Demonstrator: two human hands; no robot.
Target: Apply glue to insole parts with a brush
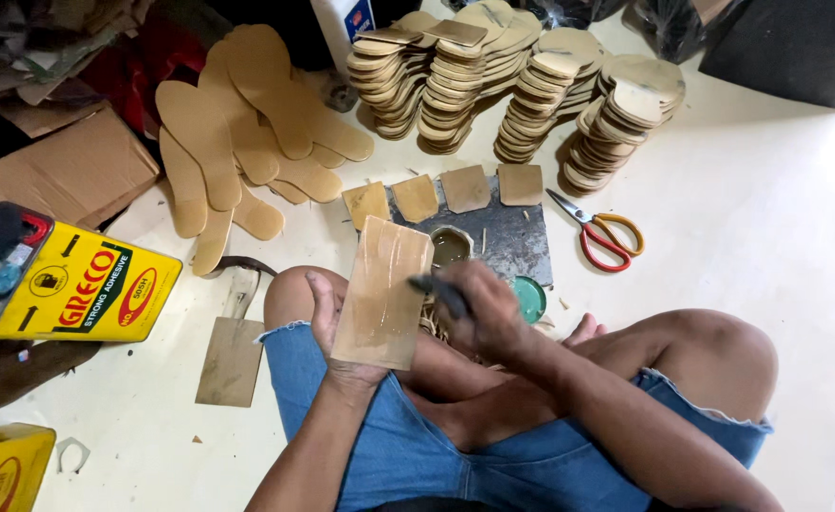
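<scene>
My left hand [328, 322] holds up a flat tan rectangular piece [382, 292], its face glossy with glue. My right hand [479, 308] grips a small dark brush [436, 285] whose tip touches the right edge of that piece. Just beyond the hands, a small open pot of glue [450, 245] sits on a dark grey board [512, 242], and a green lid [530, 298] lies beside my right hand. Several small tan pieces [466, 188] lie in a row along the board's far edge.
Stacks of tan sole-shaped pieces [522, 85] stand at the back; loose long insoles [247, 123] fan out at left. Red-and-yellow scissors [602, 232] lie right of the board. A yellow adhesive can [81, 284] lies at left, another [5, 469] at bottom left. A flat scraper [233, 356] rests by my knee.
</scene>
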